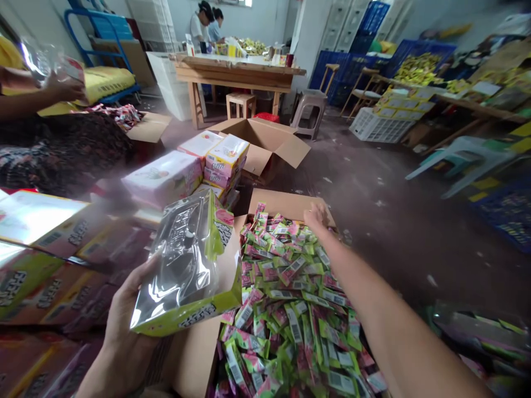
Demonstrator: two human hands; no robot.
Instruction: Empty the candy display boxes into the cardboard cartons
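A worker's left hand (124,309), at the lower left of the frame, grips a yellow-green printed carton with a clear plastic tray insert (186,265), fingers curled under its near corner and thumb along the edge, the box tilted with its open face up. Just to the right, and touching the box's lower edge, stands a large open brown cardboard case (286,202) heaped with small pink-and-green foil sachets (286,309), filling the lower centre of the frame. The right hand (316,214) stretches across the heap to the case's far rim at mid-frame, fingers bent downward at the sachets there; whether they have closed on any cannot be told.

Along the left edge lie stacked pink-and-yellow filled cartons (45,243), blurred. Above them, at upper left, another person's hand (62,88) holds a clear plastic tray (39,58). Behind the case, at centre, sit wrapped bundles of pastel boxes (186,166) and a second open brown cardboard box (265,141). A long wooden workbench (236,72) crosses the top centre, with two people (205,25) standing at its far side. Blue plastic crates (352,66) line the upper right, and a pale green plastic chair (464,157) stands on the grey floor at right.
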